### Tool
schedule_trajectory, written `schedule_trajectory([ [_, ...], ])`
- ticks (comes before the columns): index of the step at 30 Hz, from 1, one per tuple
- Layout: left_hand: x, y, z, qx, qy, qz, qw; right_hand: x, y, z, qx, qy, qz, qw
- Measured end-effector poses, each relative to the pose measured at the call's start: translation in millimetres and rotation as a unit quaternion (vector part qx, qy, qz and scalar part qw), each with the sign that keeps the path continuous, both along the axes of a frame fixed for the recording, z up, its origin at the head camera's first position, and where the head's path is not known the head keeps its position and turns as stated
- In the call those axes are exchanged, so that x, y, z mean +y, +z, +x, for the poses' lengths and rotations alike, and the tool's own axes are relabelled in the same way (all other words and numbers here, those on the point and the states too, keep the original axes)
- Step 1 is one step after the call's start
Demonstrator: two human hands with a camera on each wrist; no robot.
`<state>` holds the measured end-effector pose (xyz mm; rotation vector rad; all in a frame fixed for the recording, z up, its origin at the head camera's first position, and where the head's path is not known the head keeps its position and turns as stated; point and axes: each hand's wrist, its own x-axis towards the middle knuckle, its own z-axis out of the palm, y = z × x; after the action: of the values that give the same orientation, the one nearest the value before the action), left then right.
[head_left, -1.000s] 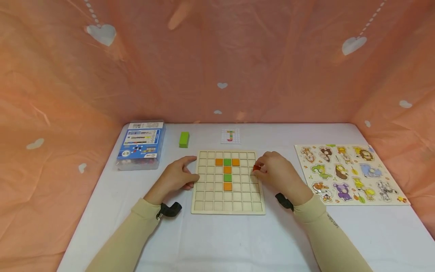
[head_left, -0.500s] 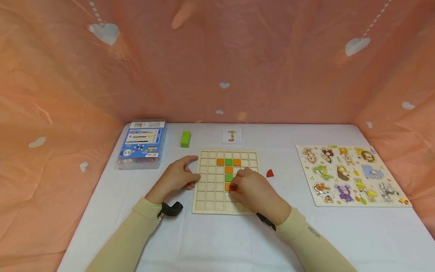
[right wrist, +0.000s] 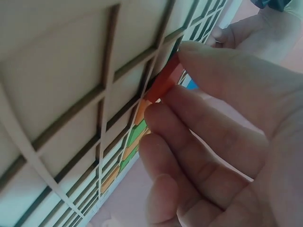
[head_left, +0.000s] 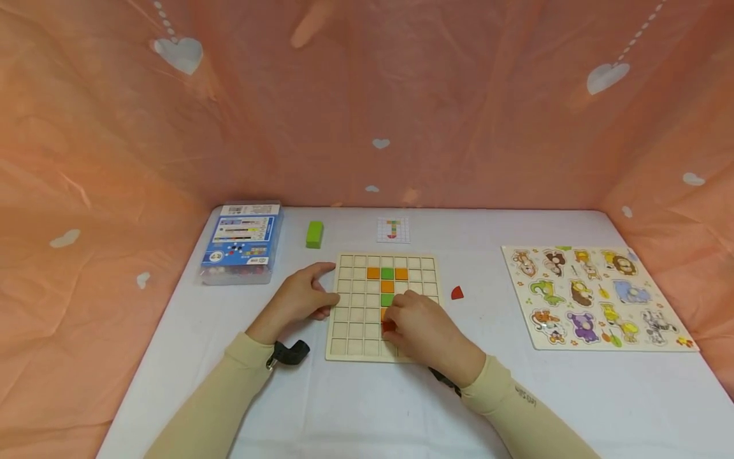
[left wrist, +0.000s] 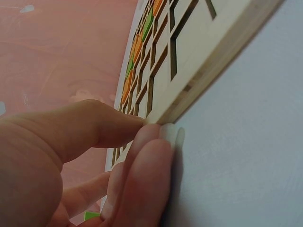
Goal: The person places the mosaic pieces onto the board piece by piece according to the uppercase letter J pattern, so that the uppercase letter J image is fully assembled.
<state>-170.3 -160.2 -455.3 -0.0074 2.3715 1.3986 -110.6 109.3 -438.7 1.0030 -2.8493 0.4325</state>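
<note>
A wooden grid board lies on the table, with orange and green square tiles set in a T shape. My right hand is over its lower middle, pinching a red tile between thumb and fingertips. In the right wrist view the tile is tilted at a cell just below the lowest orange tile; its full outline is hidden. My left hand rests at the board's left edge, thumb and straight index finger touching it. A red quarter-circle tile lies apart, right of the board.
A pattern card and a green block are behind the board. At the back left is a clear-and-blue box. An animal puzzle board lies on the right.
My right hand has carried a red tile from the board's right edge leftward to its lower middle, uncovering the other red tile on the table. My left hand stays at the board's edge.
</note>
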Motion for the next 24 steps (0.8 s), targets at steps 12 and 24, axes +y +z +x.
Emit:
schedule_trajectory([
  [12,-0.5,1.4,0.3,0.001,-0.003,-0.001,1.0000,-2.0,-2.3,0.8,0.017,0.010,0.004,0.9998],
  [24,-0.3,3.4,1.7,0.003,-0.008,-0.002,1.0000,-0.4,-0.1,0.7,-0.004,-0.002,0.009,1.0000],
])
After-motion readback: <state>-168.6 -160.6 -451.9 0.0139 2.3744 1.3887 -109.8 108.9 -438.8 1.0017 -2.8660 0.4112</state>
